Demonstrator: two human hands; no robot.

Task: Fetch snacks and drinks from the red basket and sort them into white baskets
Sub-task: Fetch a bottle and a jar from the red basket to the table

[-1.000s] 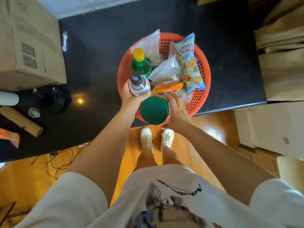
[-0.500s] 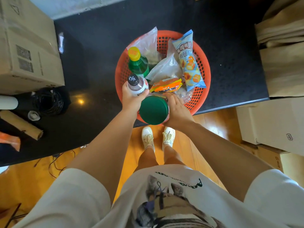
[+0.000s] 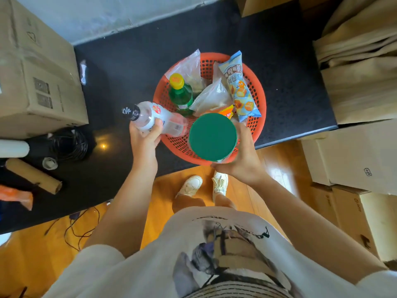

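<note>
Over the near edge of the round red plastic mesh basket (image 3: 255, 125) on the black bench (image 3: 133, 61), left hand (image 3: 144, 137) has its grip wrapped tight around a clear plastic bottle with a black cap (image 3: 154, 118), tipped sideways. Right hand (image 3: 240, 157) grips a green-lidded round tub (image 3: 212, 136), fingers closed round its side.

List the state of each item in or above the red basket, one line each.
Clear bottle: capped, tilted, held by left hand.
Green-lidded canister: lid on, held by right hand.
Green bottle: yellow cap on, upright in red basket.
Blue snack packet: sealed, leaning in basket.
Clear bags: in basket, closure unclear.
</note>
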